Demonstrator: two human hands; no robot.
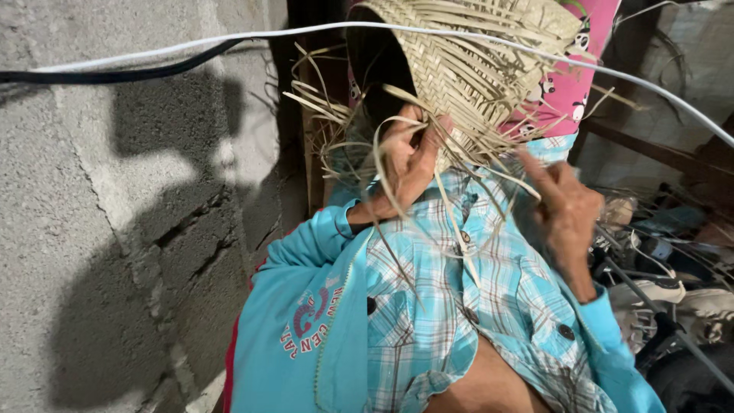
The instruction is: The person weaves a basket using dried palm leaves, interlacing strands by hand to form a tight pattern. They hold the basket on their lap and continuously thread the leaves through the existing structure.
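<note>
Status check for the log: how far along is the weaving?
Done: the basket body is tightly plaited, dome-shaped. In hand: the left hand grips the rim among loose strips; the right hand pinches one strip. Left: many strip ends hang unwoven along the edge, so the rim looks unfinished.

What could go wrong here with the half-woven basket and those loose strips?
1. The left hand grips the woven basket at its unfinished edge; a slip could let the weave loosen there.
2. Many loose strips hang tangled between both hands; the right hand might pull the wrong one or kink it.
3. A white cable crosses right beside the basket; strips or a hand could snag on it.
</note>
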